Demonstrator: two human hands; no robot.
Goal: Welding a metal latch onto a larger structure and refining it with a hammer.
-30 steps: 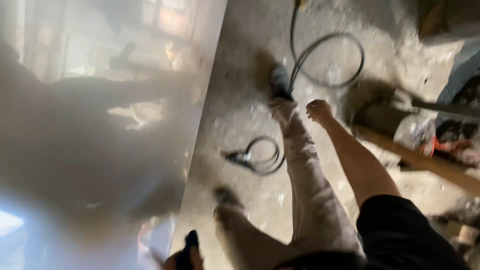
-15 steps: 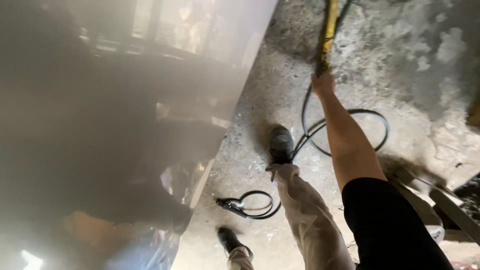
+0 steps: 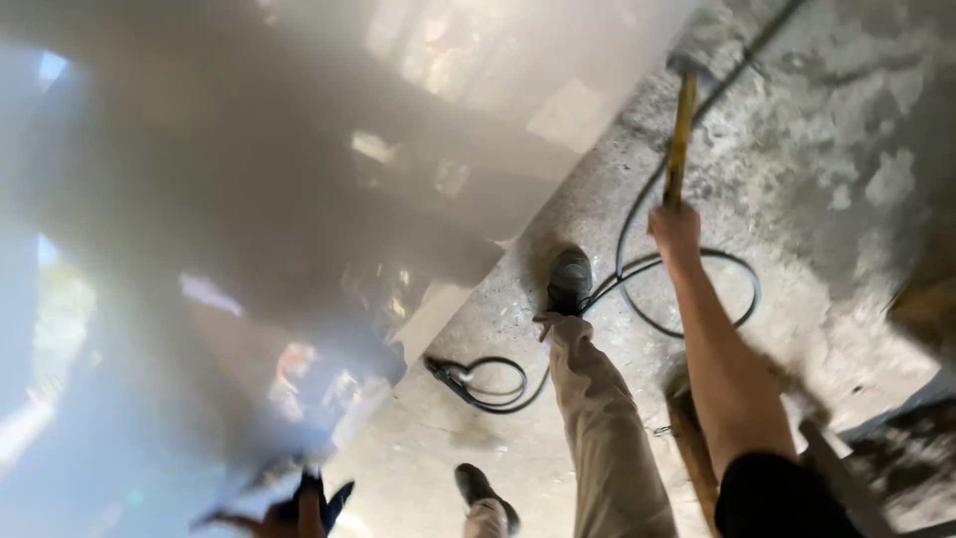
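Yellow handle [image 3: 679,139] is gripped by right hand [image 3: 675,231] at 1 o'clock over dusty concrete floor [image 3: 797,199]; black cable [image 3: 637,289] is coiled beside it; left hand [image 3: 299,510], 7 o'clock: grip cannot be told.

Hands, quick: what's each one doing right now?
Right hand: closed around the long yellow tool handle.
Left hand: at the bottom edge against the large reflective sheet; grip cannot be told.
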